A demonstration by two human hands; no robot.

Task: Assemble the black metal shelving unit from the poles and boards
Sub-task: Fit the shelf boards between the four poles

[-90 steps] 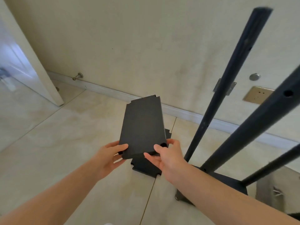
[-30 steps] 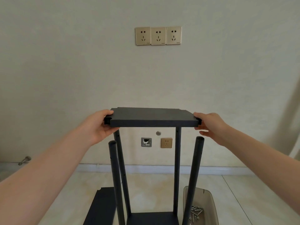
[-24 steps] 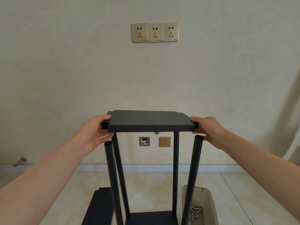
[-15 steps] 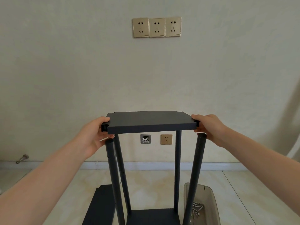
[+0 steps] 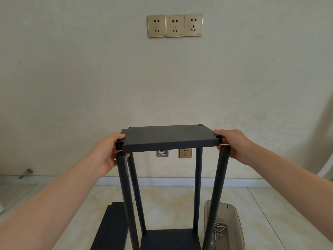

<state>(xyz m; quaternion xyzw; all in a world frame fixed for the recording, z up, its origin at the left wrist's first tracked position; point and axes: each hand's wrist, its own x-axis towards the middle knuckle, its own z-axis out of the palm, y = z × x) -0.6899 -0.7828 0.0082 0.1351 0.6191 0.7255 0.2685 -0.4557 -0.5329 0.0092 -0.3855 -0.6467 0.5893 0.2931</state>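
A black board (image 5: pixel 169 138) lies flat at the top of several upright black poles. My left hand (image 5: pixel 106 154) grips its left end beside the near left pole (image 5: pixel 126 195). My right hand (image 5: pixel 234 143) grips its right end above the near right pole (image 5: pixel 219 192). The two far poles (image 5: pixel 198 188) run up under the board's back corners, and the tip of the far right one shows in its corner notch. A lower black board (image 5: pixel 170 239) joins the poles near the floor.
A spare black board (image 5: pixel 111 230) lies on the tiled floor at the lower left. A clear plastic bin (image 5: pixel 232 215) with several screws stands at the lower right. The wall with sockets (image 5: pixel 174 25) is close behind the unit.
I lifted the board from the floor stack and brought it level over the poles. Over the last second it came down onto the pole tops.
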